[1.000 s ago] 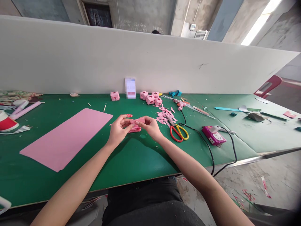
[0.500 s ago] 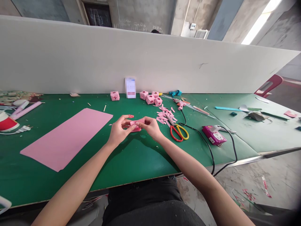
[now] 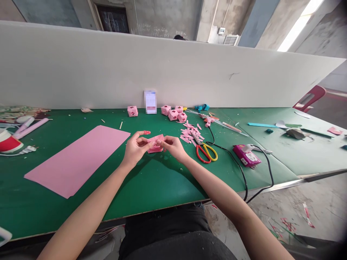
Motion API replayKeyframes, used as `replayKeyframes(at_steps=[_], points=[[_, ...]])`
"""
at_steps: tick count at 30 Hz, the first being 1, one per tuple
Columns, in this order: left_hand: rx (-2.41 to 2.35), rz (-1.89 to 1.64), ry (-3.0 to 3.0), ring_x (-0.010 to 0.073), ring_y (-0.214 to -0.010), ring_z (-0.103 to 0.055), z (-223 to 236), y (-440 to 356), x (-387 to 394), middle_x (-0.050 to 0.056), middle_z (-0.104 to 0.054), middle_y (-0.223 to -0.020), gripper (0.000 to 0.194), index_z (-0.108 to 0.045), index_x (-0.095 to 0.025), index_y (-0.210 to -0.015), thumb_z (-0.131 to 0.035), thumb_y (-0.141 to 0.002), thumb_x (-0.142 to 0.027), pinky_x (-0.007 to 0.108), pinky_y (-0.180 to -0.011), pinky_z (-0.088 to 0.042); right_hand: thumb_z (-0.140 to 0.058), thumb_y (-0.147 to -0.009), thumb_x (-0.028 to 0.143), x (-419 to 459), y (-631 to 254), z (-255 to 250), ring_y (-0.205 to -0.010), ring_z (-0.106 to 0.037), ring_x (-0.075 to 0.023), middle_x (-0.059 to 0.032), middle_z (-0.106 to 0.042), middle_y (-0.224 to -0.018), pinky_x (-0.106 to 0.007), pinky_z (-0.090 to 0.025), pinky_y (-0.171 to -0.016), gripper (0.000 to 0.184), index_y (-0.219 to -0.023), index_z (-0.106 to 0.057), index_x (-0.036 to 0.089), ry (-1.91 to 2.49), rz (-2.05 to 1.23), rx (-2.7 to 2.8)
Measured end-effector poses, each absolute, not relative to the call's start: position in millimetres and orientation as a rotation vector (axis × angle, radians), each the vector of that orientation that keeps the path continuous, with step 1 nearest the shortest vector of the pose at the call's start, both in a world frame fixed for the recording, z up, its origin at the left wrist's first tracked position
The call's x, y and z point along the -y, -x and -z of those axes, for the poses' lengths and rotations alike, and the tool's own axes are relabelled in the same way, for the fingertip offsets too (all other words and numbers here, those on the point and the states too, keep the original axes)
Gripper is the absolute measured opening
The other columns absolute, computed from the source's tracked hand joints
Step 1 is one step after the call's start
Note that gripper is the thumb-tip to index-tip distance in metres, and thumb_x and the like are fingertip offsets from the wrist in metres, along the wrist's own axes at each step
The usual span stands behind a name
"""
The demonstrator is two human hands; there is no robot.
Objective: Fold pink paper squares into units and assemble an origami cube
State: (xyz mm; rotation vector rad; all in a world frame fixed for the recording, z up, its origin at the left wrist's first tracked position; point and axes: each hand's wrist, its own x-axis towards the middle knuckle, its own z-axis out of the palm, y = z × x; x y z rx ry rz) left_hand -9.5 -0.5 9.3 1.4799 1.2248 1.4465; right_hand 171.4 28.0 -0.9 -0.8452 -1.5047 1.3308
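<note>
Between my two hands is a small piece of folded pink paper point(image 3: 156, 138), pinched from both sides. My left hand point(image 3: 134, 148) grips its left end, thumb against fingers; a red-and-white wrap shows on one fingertip. My right hand point(image 3: 172, 146) pinches the right end. Just below the paper lies a stack of folded pink pieces point(image 3: 155, 148), partly hidden by my fingers. Large pink paper sheets point(image 3: 78, 160) rest to the left. Right of my hands are pink paper scraps point(image 3: 189, 132) and scissors point(image 3: 206, 152) with red and yellow handles.
Several pink folded paper boxes point(image 3: 173, 115) sit by the white partition point(image 3: 108, 68), near an upright phone point(image 3: 150, 102). A pink glue gun point(image 3: 208, 121) trails a black cable toward a purple power socket point(image 3: 246, 156). A red-and-white cup point(image 3: 9, 141) stands far left on the green table point(image 3: 135, 195).
The pink paper between my fingers has tilted and shows more of its face. My left hand has shifted slightly left, and more of the stack below is visible.
</note>
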Motion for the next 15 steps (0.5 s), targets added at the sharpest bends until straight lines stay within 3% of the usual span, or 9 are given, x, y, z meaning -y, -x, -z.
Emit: replayKeyframes(at_steps=[7, 15], points=[[-1.140, -1.314, -1.426, 0.0248, -0.084, -0.075, -9.0, 8.0, 1.5, 0.007, -0.077, -0.096, 0.062, -0.057, -0.021, -0.119, -0.085, -0.068, -0.043, 0.037, -0.069, -0.062, -0.075, -0.069, 0.066, -29.0, -172.1, 2.3, -0.057, -0.049, -0.0117, 0.0014, -0.059, -0.062, -0.026, -0.036, -0.056, 0.049, -0.068, -0.064, 0.017, 0.875, -1.207, 1.599], [-1.280, -1.314, -1.585, 0.0193, -0.065, -0.069, -9.8, 16.3, -1.9, -0.001, -0.070, -0.074, 0.062, -0.059, -0.022, -0.120, -0.085, -0.069, -0.045, 0.029, -0.058, -0.054, -0.067, -0.083, 0.053, -26.6, -171.2, 2.1, -0.063, -0.055, -0.0138, -0.0006, -0.066, -0.069, -0.026, -0.040, -0.060, 0.035, -0.077, -0.069, 0.018, 0.931, -1.034, 1.725]])
